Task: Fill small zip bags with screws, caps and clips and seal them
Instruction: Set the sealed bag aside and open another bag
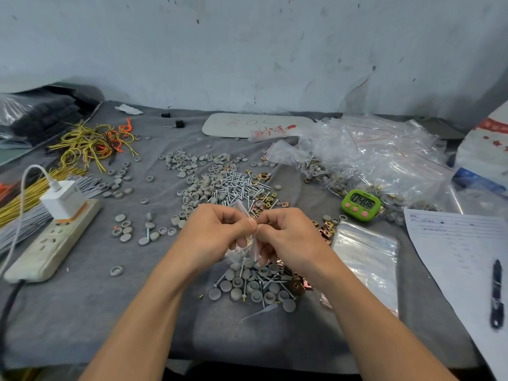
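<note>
Both the left hand and right hand pinch the small clear plastic zip bag at its mouth, above the grey-clothed table, probably pressing its seal shut.

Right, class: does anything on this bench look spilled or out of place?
Grey caps lie scattered left of the main heap, and one lone cap sits by the power strip, far from the rest.
</note>
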`<state>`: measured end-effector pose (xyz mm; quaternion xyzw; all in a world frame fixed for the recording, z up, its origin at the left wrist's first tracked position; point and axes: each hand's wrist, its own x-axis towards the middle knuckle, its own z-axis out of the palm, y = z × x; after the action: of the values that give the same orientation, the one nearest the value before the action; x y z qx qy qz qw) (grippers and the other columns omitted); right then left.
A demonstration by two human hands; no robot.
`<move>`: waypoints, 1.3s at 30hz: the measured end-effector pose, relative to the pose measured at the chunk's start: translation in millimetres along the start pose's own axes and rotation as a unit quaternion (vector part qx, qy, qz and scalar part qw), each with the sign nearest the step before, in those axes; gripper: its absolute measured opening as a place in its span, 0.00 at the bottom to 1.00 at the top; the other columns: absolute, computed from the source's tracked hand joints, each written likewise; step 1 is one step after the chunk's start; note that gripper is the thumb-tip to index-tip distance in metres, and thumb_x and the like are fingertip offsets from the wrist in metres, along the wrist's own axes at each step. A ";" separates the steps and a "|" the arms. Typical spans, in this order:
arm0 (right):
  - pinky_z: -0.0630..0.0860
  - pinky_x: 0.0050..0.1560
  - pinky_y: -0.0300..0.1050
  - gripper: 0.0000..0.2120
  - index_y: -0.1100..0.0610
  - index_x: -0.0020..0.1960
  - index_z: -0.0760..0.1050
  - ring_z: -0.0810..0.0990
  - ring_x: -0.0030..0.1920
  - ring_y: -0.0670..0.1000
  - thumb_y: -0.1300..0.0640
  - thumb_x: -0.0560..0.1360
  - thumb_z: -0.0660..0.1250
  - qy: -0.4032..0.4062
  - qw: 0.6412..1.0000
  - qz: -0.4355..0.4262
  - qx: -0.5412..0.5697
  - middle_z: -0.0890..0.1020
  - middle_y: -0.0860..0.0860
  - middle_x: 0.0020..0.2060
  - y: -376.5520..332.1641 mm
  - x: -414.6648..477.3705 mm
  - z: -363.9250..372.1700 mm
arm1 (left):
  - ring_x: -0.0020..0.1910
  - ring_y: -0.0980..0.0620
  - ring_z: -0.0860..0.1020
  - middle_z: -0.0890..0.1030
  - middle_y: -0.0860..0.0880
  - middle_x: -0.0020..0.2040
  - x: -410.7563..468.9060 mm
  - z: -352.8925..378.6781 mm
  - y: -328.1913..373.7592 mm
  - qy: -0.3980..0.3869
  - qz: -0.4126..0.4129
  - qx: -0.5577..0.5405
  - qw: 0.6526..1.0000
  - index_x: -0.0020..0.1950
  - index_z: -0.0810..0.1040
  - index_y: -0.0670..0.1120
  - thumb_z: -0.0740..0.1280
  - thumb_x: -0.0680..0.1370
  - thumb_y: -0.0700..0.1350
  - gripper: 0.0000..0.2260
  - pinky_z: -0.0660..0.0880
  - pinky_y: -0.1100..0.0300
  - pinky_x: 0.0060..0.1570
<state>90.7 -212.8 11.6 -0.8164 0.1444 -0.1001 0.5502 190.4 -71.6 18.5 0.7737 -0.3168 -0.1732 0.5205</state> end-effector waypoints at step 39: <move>0.74 0.30 0.42 0.17 0.61 0.40 0.84 0.83 0.30 0.57 0.53 0.82 0.64 0.023 0.998 0.029 0.041 0.86 0.58 0.32 3.7 1.9 2.4 | 0.28 0.56 0.77 0.84 0.50 0.31 -7.3 16.9 9.1 0.053 -0.016 0.088 0.995 0.36 0.86 0.54 0.75 0.71 0.40 0.08 0.75 0.57 0.32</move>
<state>92.8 -212.6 7.3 -0.7859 0.1762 -0.1085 0.5828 172.1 -80.9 19.6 0.8293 -0.2906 -0.1117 0.4641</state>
